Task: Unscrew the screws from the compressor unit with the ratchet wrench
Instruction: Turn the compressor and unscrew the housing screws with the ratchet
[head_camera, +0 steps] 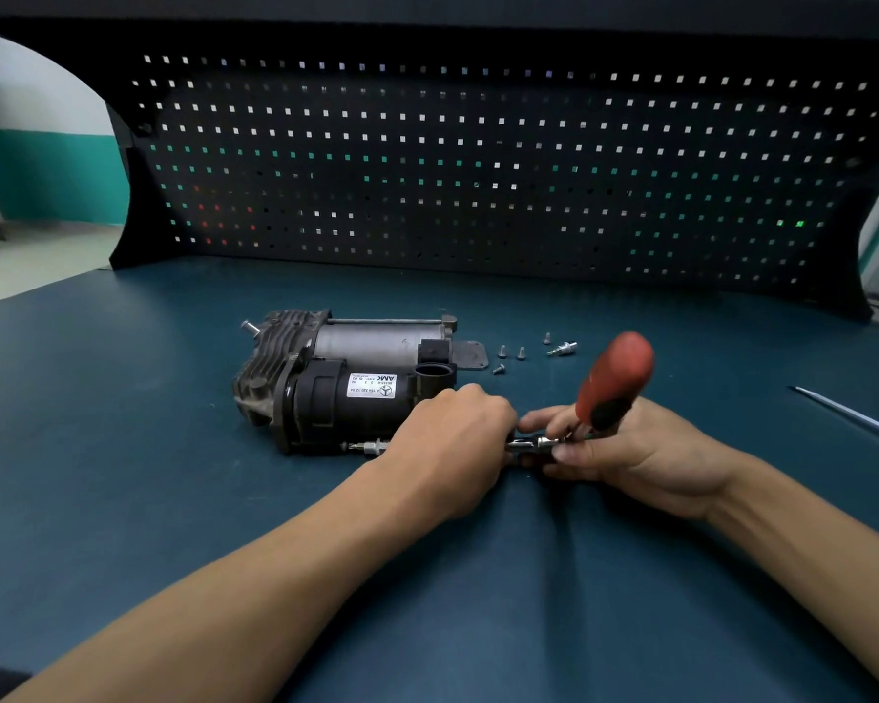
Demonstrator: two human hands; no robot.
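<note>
Wrench (614, 380) is held by both hands: right hand (630, 456) round its metal head, left hand (452, 438) curled on shaft tip, red handle tilted up. Just beyond left hand lies compressor (346, 383), long axis left-right.

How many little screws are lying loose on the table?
4, all right of the compressor unit: the back screw by the silver bit, the left screw and right screw side by side, the front screw. The left hand and right hand may hide more.

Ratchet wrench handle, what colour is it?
The ratchet wrench has a red handle with a black patch, seen in the head view.
</note>
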